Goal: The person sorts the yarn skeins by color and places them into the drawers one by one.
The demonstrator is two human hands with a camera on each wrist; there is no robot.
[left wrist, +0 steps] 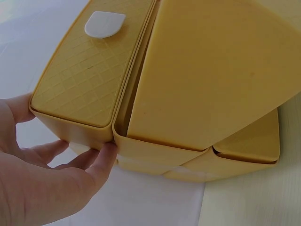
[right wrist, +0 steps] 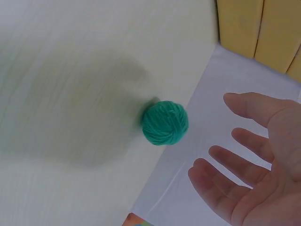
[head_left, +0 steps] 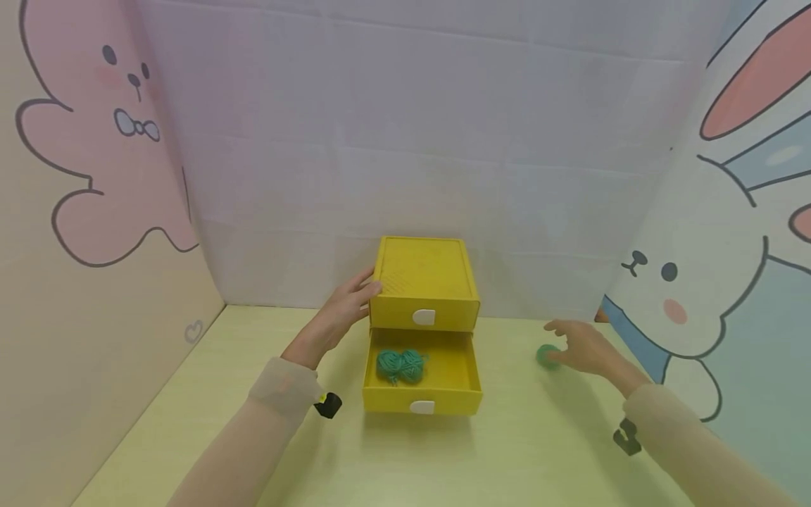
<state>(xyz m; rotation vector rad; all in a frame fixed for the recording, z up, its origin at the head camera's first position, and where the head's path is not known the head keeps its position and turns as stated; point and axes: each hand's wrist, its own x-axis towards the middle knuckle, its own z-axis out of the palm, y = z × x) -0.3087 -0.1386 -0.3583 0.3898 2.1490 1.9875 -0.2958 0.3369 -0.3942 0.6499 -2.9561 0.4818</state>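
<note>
A yellow drawer cabinet with white handles stands in the middle of the table. Its top drawer is closed, while a lower drawer is pulled out. Two green yarn balls lie side by side at the left of that drawer. My left hand rests against the cabinet's upper left corner, thumb and fingers touching it. At the right, my right hand hovers over another green yarn ball on the table, fingers spread and apart from it in the right wrist view.
The pale table meets a white cloth wall behind the cabinet. Side walls carry a pink cartoon animal at left and a white rabbit at right, close to my right arm. Another drawer sits below the pulled-out one.
</note>
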